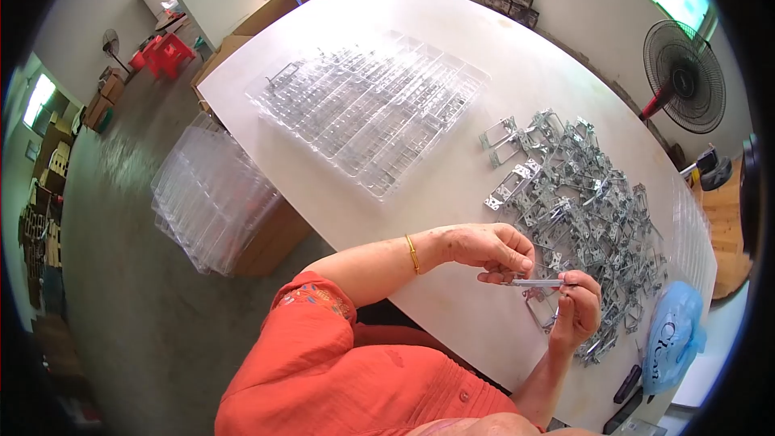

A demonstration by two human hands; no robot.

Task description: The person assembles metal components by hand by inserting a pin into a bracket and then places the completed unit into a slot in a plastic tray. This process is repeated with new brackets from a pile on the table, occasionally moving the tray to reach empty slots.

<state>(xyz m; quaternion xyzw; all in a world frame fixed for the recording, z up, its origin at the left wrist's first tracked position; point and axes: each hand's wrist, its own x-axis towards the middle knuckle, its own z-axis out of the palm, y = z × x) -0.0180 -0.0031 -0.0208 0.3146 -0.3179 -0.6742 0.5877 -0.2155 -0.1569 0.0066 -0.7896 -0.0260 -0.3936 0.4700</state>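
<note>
Between my two hands is a thin metal bracket [535, 282], seen nearly edge-on. The fingers of my left hand [492, 249] are closed at its left end, with the thumb on top. At its right end, my right hand [580, 307] pinches it between thumb and fingers. Just beyond and to the right of both hands lies a large loose pile of silvery metal brackets [593, 194], with rectangular openings and punched ends. Clear plastic trays [379, 178] lie farther off on the white table [323, 202], with metal pieces in their slots.
A blue plastic bag [674, 335] lies at the table's right edge, near a dark object [627, 384]. Beside the table, clear trays [202, 194] are stacked on a cardboard box [274, 238]. A black fan [684, 77] stands beyond the right edge. Red stools [167, 55] are farther back.
</note>
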